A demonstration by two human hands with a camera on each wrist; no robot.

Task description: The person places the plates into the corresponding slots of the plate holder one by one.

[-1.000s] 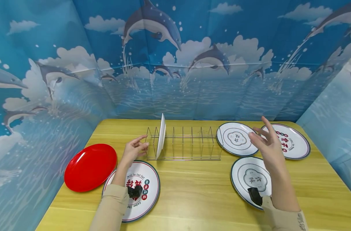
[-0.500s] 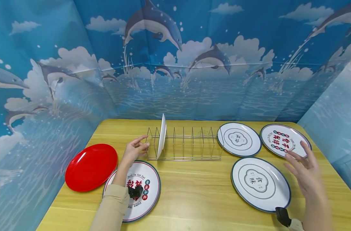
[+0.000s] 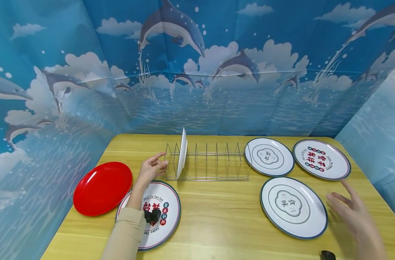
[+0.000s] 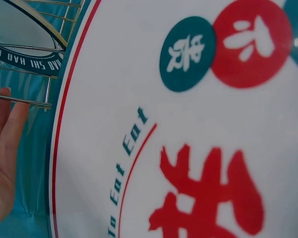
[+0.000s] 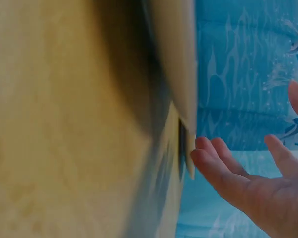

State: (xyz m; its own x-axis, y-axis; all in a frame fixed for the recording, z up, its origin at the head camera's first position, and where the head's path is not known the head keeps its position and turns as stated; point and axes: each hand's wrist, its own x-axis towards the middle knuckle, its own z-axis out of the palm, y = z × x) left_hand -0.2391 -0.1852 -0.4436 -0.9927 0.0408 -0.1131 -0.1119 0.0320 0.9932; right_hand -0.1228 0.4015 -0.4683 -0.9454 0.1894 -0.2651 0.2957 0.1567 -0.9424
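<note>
At the left end of the wire plate rack (image 3: 207,179), my left hand (image 3: 149,169) holds the end wires with thumb and fingertips. In the left wrist view its fingers (image 4: 12,124) lie behind a rack wire. One white plate (image 3: 182,153) stands on edge in the rack near that end. My right hand (image 3: 355,213) holds nothing and hovers, fingers spread, just right of a white plate with a grey emblem (image 3: 309,211). Its fingers show apart in the right wrist view, beside a plate rim that is blurred.
A red plate (image 3: 103,187) lies at the left, beside stacked white plates with red lettering (image 3: 166,231) under my left forearm. Behind on the right lie a grey-emblem plate (image 3: 283,160) and a red-lettered plate (image 3: 342,164). A dolphin-print curtain (image 3: 197,101) rises behind the table.
My right hand has moved right and toward me, from above the right-hand plates to the right side of the front one. The left hand stays at the rack.
</note>
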